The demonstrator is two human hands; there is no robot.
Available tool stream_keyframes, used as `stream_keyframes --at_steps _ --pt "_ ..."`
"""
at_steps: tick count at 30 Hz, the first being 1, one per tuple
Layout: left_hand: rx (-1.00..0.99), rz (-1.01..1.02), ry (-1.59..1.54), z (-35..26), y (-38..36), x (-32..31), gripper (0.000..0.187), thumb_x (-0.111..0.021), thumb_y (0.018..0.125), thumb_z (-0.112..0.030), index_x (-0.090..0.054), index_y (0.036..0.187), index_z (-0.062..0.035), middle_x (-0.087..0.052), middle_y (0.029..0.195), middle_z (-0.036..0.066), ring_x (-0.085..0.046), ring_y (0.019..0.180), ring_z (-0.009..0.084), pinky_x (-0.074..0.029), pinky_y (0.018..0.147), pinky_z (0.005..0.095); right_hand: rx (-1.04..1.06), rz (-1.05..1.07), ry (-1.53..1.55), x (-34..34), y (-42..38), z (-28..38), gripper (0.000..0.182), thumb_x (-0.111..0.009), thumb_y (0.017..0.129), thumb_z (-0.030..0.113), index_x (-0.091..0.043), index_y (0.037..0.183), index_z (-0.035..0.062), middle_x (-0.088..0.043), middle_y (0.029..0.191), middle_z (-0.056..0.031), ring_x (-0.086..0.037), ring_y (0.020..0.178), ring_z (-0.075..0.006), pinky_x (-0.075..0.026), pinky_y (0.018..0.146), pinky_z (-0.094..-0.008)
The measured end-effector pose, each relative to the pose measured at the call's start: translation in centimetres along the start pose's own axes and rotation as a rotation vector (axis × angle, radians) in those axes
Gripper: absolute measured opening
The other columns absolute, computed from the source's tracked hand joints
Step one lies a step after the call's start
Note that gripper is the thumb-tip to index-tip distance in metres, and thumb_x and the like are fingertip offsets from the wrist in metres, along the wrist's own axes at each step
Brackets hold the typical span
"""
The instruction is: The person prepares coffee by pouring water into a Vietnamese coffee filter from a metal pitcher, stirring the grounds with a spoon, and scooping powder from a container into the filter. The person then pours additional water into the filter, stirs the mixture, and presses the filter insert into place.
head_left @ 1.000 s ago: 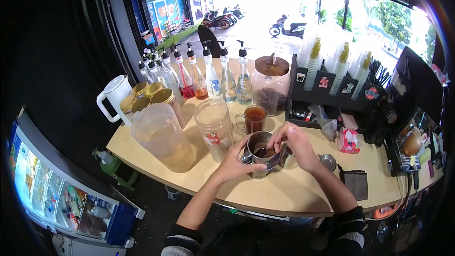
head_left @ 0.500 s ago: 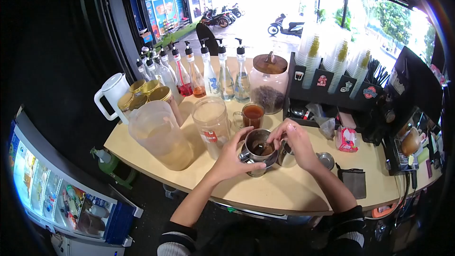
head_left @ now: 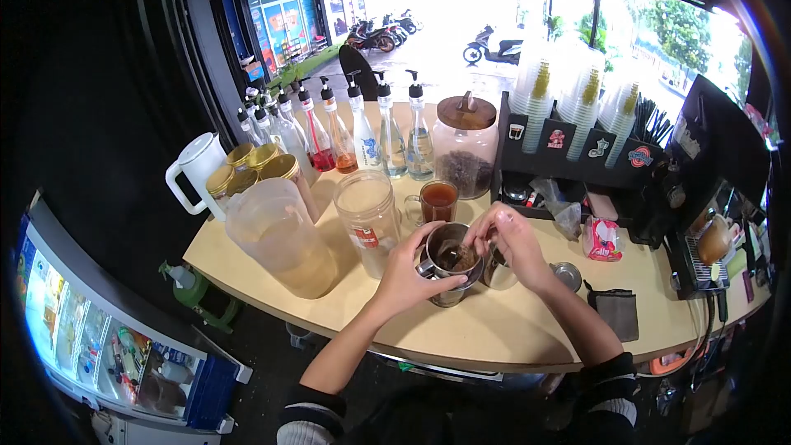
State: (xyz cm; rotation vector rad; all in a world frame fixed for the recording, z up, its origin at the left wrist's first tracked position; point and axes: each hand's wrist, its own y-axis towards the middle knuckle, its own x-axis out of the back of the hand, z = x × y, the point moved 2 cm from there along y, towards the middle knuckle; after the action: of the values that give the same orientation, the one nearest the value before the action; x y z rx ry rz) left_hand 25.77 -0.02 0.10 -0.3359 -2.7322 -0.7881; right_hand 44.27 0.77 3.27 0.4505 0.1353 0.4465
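My left hand [head_left: 412, 268] is wrapped around a stainless steel cup [head_left: 446, 235] with dark brown contents. Under this cup shows the bottom of another metal vessel [head_left: 449, 298]. My right hand [head_left: 512, 241] is closed in a pinch at the cup's right rim, fingertips just over the opening; what they hold, if anything, I cannot make out. Partly behind that hand stands a second metal cup [head_left: 499, 272]. A glass mug [head_left: 438, 201] of reddish-brown drink and a clear plastic jar [head_left: 365, 206] with a red label stand just beyond.
A large frosted pitcher [head_left: 284, 243], a white kettle [head_left: 196, 169] and several pump bottles [head_left: 363, 128] line the left and back. A wooden-lidded jar [head_left: 466, 152] stands before the cup rack [head_left: 568, 148]. At right lie a small metal lid [head_left: 566, 278] and a dark cloth [head_left: 615, 313].
My right fingers have shifted slightly at the cup's rim, and the brown contents look different inside it. My left hand keeps its hold. The view has moved a little.
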Motion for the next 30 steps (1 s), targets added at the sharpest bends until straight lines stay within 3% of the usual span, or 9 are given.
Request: stream_keyframes --at_steps 4,6,10,14,16,20,25,28,30 --pt "-0.020 -0.030 -0.020 -1.0 0.1 0.1 0.077 -0.086 0.059 -0.017 -0.048 0.125 -0.0010 -0.062 0.112 0.013 -0.060 0.106 0.0206 -0.046 0.094 0.0331 0.016 0.035 0.025 -0.1 -0.4 0.7 0.037 -0.034 0.102 0.032 -0.050 0.087 0.0022 -0.061 0.089 -0.0129 -0.050 0.073 -0.0120 -0.042 0.073 -0.0275" --pt "-0.010 -0.021 -0.032 -1.2 0.2 0.1 0.077 -0.085 0.060 -0.015 -0.047 0.125 -0.0015 -0.061 0.114 0.012 -0.059 0.106 0.0202 -0.046 0.095 0.0331 -0.020 0.070 0.030 -0.6 -0.7 0.9 0.036 -0.034 0.101 0.031 -0.050 0.087 0.0024 -0.061 0.089 -0.0128 -0.050 0.073 -0.0120 -0.042 0.073 -0.0274" --pt "-0.041 -0.011 -0.065 -1.7 0.4 0.3 0.077 -0.084 0.061 -0.013 -0.046 0.127 -0.0026 -0.058 0.119 0.011 -0.056 0.112 0.0193 -0.043 0.098 0.0332 0.132 -0.061 -0.109 0.2 -0.3 1.5 0.039 -0.037 0.100 0.038 -0.049 0.088 0.0023 -0.060 0.090 -0.0161 -0.052 0.072 -0.0132 -0.044 0.071 -0.0271" --pt "-0.057 0.032 -0.137 -1.6 0.5 0.4 0.077 -0.081 0.062 -0.009 -0.044 0.129 -0.0038 -0.055 0.123 0.012 -0.054 0.114 0.0197 -0.043 0.098 0.0327 0.058 0.069 -0.124 -1.1 -1.1 2.0 0.021 -0.041 0.100 0.025 -0.045 0.094 0.0049 -0.059 0.093 -0.0143 -0.051 0.077 -0.0109 -0.042 0.074 -0.0254" --pt "-0.061 0.049 -0.124 -1.5 0.6 0.6 0.077 -0.081 0.061 -0.008 -0.043 0.129 -0.0042 -0.053 0.124 0.012 -0.053 0.115 0.0200 -0.043 0.098 0.0329 0.123 -0.054 -0.132 -0.7 -1.0 2.4 0.014 -0.043 0.099 0.016 -0.045 0.097 0.0022 -0.058 0.091 -0.0098 -0.051 0.079 -0.0102 -0.043 0.077 -0.0261" --pt "-0.075 0.144 -0.081 -0.7 0.8 0.8 0.080 -0.079 0.061 -0.005 -0.042 0.131 -0.0058 -0.050 0.126 0.012 -0.051 0.118 0.0213 -0.044 0.099 0.0334 0.041 0.084 -0.154 -1.0 -1.7 2.1 0.015 -0.042 0.100 0.016 -0.045 0.100 0.0020 -0.061 0.100 -0.0110 -0.052 0.079 -0.0098 -0.044 0.075 -0.0258" --pt "-0.061 0.166 -0.117 -1.3 0.7 1.0 0.079 -0.077 0.062 -0.003 -0.041 0.132 -0.0072 -0.047 0.127 0.011 -0.051 0.118 0.0226 -0.045 0.098 0.0335 0.058 0.057 -0.187 -0.1 -1.7 2.3 0.014 -0.042 0.099 0.012 -0.049 0.102 0.0009 -0.064 0.099 -0.0123 -0.053 0.076 -0.0093 -0.046 0.074 -0.0266" --pt "-0.052 0.183 -0.117 -1.5 0.7 1.2 0.078 -0.075 0.063 -0.002 -0.040 0.132 -0.0080 -0.046 0.128 0.011 -0.050 0.118 0.0228 -0.046 0.098 0.0333 -0.052 0.132 -0.189 -0.3 -1.9 2.5 0.013 -0.044 0.098 0.010 -0.050 0.102 -0.0002 -0.064 0.098 -0.0121 -0.053 0.074 -0.0089 -0.047 0.070 -0.0255" --pt "-0.049 0.189 -0.126 -1.4 0.6 1.2 0.078 -0.075 0.063 -0.002 -0.040 0.133 -0.0083 -0.046 0.128 0.011 -0.050 0.119 0.0228 -0.047 0.098 0.0332 0.027 0.054 -0.250 0.5 -1.2 3.1 0.012 -0.046 0.097 0.009 -0.050 0.103 -0.0005 -0.064 0.097 -0.0110 -0.054 0.072 -0.0088 -0.048 0.068 -0.0244"
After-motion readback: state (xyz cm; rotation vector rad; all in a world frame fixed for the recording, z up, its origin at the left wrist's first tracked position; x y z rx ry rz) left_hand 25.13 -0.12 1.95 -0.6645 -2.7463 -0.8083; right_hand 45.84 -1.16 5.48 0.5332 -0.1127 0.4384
